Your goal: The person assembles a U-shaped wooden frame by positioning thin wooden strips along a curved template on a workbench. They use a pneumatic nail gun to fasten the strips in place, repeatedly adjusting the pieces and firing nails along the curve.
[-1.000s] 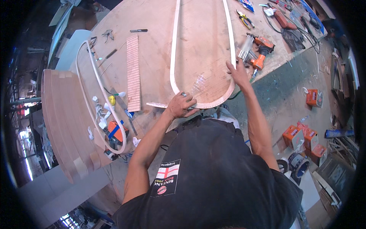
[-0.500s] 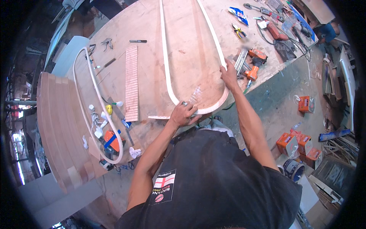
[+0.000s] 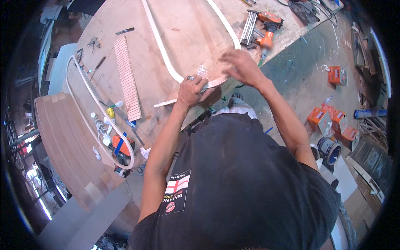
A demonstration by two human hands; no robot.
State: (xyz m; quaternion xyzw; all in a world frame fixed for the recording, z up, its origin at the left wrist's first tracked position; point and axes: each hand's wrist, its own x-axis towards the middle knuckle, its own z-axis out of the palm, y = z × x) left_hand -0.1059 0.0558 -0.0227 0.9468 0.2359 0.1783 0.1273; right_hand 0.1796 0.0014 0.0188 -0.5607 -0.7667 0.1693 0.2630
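Observation:
A pale, narrow strip [image 3: 157,35] bent into a long U lies on the wooden tabletop, its curve toward me. My left hand [image 3: 192,91] is closed around the strip at the left of this curve. One straight end of the strip pokes out left of that hand. Over the right side of the bend is my right hand [image 3: 243,67], blurred, its fingers stretched out and apart, with nothing visible in them. It partly hides the curve; whether it touches the strip I cannot tell. Thin white marks [image 3: 201,71] show on the tabletop inside the bend.
An orange nail gun [image 3: 268,29] lies right of the strip, by the table edge. Leftward are a slotted wooden slat [image 3: 127,79], a closed pale loop [image 3: 89,87], a spring clamp [image 3: 93,43] and an orange power tool [image 3: 121,146]. Orange boxes [image 3: 320,119] stand on the floor at right.
My right hand has let go of the strip's right side and moved left over the bend. My left hand keeps its grip. The view has shifted, so the table sits higher and further left.

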